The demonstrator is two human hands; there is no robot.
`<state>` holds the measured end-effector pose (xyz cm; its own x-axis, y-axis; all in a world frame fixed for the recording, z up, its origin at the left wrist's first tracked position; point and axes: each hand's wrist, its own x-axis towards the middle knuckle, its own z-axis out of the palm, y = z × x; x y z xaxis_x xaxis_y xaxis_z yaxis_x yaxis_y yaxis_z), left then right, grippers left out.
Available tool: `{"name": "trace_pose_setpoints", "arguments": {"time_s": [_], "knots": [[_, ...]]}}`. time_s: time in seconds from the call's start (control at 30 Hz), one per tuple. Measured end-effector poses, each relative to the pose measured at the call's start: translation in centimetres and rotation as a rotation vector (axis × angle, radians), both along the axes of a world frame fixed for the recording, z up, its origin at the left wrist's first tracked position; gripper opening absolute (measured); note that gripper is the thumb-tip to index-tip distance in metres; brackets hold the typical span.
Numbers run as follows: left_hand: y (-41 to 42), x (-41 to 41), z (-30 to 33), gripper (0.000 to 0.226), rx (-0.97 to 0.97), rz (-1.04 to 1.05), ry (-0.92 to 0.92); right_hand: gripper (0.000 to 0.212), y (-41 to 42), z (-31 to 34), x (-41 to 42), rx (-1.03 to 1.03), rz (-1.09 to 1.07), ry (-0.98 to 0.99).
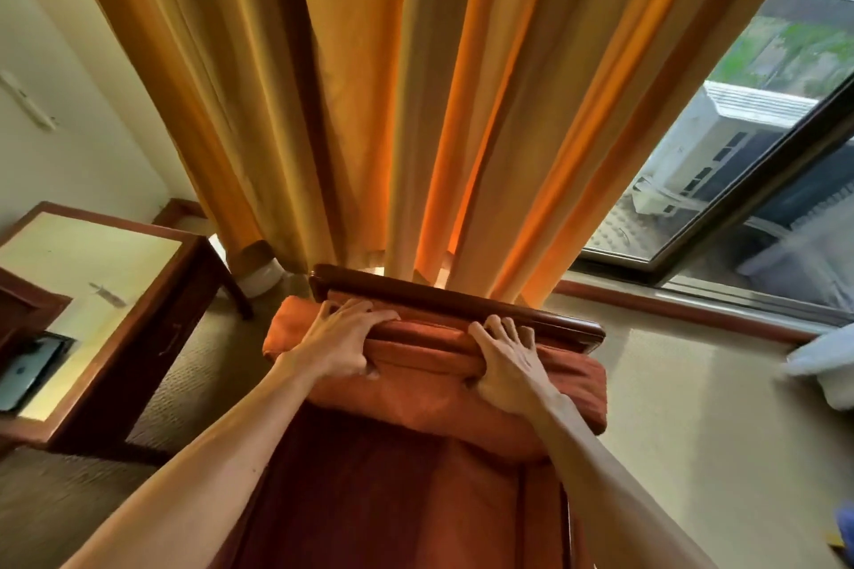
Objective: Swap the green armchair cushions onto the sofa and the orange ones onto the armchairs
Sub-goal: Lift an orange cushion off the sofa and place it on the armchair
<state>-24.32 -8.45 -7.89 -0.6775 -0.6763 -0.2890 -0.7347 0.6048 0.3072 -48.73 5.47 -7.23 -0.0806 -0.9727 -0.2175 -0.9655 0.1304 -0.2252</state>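
An orange back cushion (430, 388) leans against the dark wooden back rail (462, 303) of an armchair, below the middle of the head view. My left hand (339, 347) grips the cushion's top edge near its left end. My right hand (508, 360) grips the same edge toward the right, fingers over the top and touching the rail. An orange seat cushion (393, 499) lies on the chair beneath my forearms. No green cushion is in view.
Orange-yellow curtains (416, 106) hang directly behind the chair. A wooden side table (92, 282) with a pale top stands at the left, a laptop (23, 372) on a lower shelf. A window (762, 152) fills the right. White fabric (827, 365) lies at the right edge.
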Motion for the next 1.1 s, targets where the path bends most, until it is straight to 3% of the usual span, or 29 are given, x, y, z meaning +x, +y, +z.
{"name": "trace_pose_setpoints", "arguments": {"time_s": [0.1, 0.2, 0.53, 0.73, 0.87, 1.0, 1.1], "knots": [[-0.8, -3.3, -5.3, 0.096, 0.064, -0.047, -0.042, 0.089, 0.9, -6.1, -4.1, 0.142, -0.181, -0.003], [-2.4, -6.3, -10.1, 0.106, -0.012, -0.021, -0.121, 0.109, 1.2, -10.6, -7.8, 0.237, -0.227, 0.086], [-4.8, -6.4, -13.8, 0.114, -0.128, -0.08, -0.08, 0.125, 0.2, -15.8, -8.8, 0.025, -0.221, 0.196], [-4.0, -7.1, -11.7, 0.115, -0.102, -0.062, -0.156, 0.114, -0.8, -12.4, -7.1, 0.248, -0.287, 0.172], [-0.9, -9.3, -10.1, 0.113, -0.12, 0.04, -0.27, 0.09, -3.8, -10.0, -2.8, 0.365, -0.395, 0.157], [4.5, -10.7, -10.1, 0.1, -0.177, 0.045, -0.119, 0.081, -5.2, -9.2, 3.5, 0.2, -0.273, -0.033], [4.6, -6.8, -11.5, 0.108, -0.262, 0.073, -0.069, 0.089, -1.3, -10.4, 3.5, 0.015, -0.152, -0.095]]}}
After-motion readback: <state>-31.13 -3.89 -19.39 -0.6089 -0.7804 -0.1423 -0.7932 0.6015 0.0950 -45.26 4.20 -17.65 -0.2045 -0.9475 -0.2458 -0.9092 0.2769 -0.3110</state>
